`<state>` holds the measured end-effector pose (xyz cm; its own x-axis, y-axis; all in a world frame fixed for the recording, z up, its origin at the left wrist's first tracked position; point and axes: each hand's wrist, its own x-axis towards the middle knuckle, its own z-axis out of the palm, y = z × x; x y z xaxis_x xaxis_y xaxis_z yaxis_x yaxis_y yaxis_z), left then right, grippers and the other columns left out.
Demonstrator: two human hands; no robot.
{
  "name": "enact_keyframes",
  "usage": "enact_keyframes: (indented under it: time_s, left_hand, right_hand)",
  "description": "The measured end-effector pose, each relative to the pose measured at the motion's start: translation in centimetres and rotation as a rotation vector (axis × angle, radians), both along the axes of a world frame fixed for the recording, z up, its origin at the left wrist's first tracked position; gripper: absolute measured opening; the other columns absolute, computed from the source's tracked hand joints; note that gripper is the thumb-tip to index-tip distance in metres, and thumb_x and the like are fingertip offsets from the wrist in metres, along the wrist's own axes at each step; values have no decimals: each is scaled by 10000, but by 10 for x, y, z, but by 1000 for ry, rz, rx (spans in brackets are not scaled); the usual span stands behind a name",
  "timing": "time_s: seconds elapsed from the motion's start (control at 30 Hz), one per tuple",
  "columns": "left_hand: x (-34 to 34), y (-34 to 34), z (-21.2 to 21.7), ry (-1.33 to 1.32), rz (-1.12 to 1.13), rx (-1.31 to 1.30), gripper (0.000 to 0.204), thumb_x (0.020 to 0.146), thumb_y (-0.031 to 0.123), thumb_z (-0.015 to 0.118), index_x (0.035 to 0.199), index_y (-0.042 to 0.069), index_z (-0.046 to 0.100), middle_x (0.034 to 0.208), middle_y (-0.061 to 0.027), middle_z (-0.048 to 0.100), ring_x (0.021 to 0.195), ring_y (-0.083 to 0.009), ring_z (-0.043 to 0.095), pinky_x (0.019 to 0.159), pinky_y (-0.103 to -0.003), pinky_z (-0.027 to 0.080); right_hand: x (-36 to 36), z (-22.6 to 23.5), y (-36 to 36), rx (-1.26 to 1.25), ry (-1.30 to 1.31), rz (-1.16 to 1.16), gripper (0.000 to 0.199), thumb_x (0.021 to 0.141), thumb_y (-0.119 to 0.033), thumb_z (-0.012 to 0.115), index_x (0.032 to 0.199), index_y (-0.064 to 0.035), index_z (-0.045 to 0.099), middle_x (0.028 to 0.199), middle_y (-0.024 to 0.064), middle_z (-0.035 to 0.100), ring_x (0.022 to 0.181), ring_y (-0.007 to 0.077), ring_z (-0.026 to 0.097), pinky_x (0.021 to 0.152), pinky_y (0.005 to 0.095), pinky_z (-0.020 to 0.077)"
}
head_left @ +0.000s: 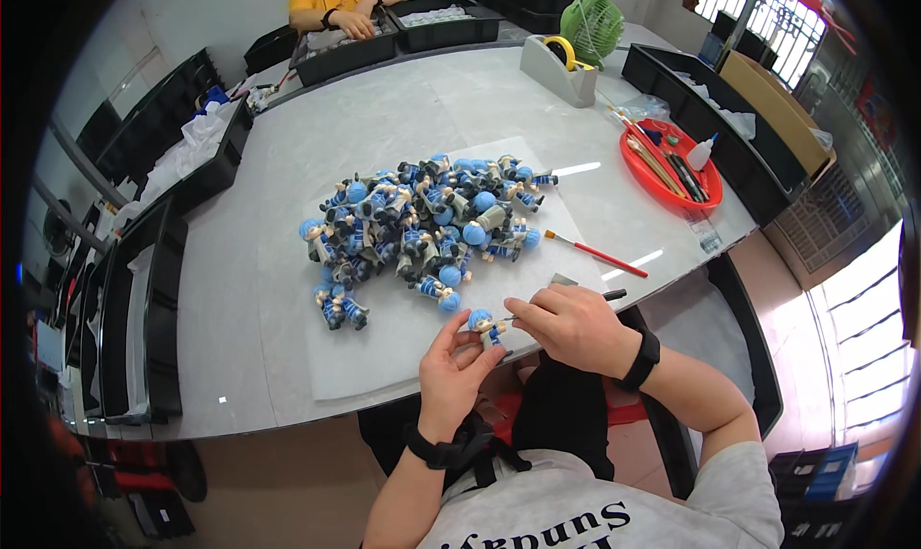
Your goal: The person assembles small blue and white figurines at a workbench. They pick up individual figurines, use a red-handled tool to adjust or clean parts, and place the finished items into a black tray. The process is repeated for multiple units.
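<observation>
Twice pinching: a round-headed, blue-haired figurine (490, 332) in left hand (453, 369), a slender, black-ended tool (616, 295) in right hand (578, 330).

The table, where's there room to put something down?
Bare table shows between the doll pile and the left-side black tray, and behind the pile, toward the grey tape holder. Another gap separates the red plate and red-handled brush. It's crowded in the pile and around the left hand and right hand.
</observation>
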<state>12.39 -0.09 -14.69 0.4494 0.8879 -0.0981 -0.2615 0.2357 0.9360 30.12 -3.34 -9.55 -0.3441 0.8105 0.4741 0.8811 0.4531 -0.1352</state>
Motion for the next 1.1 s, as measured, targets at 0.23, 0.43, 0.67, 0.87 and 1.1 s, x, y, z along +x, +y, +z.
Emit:
enact_keyframes:
  time_s: [0.23,0.43,0.67,0.87,1.1]
  left_hand:
    - [1,1,0,23,-21,-10,565,736,-70,625,1231,-52,354,966,-111,516,865,-167,588,724,-231,495]
    - [0,0,-4,23,-11,2,556,741,-68,621,1230,-47,356,969,-103,515,873,-172,589,733,-233,495]
    - [2,-2,-3,24,-9,10,550,743,-62,622,1227,-42,362,944,-89,517,860,-153,588,728,-221,492]
    - [2,-2,-1,44,-8,29,536,742,-65,622,1218,-34,377,923,-72,516,855,-143,586,727,-217,492]
    - [1,-3,-1,18,-10,23,521,740,-61,628,1206,-27,399,918,-60,514,847,-131,584,711,-202,487]
  right_hand:
    - [-2,3,0,53,4,-67,186,737,-175,632,889,-87,572,621,24,486,566,176,517,497,290,414]
    - [-3,0,0,80,-51,-47,187,727,-195,650,869,-101,573,610,9,477,542,167,503,480,285,398]
    - [-1,-3,-2,102,-140,-24,217,711,-212,666,874,-101,576,614,2,469,544,157,502,479,281,392]
    - [0,-3,-3,109,-188,-20,232,700,-222,670,877,-102,578,628,0,475,560,155,507,487,280,390]
    - [-1,-3,-2,138,-211,-23,219,708,-234,663,861,-108,570,608,-6,450,554,140,496,474,271,382]
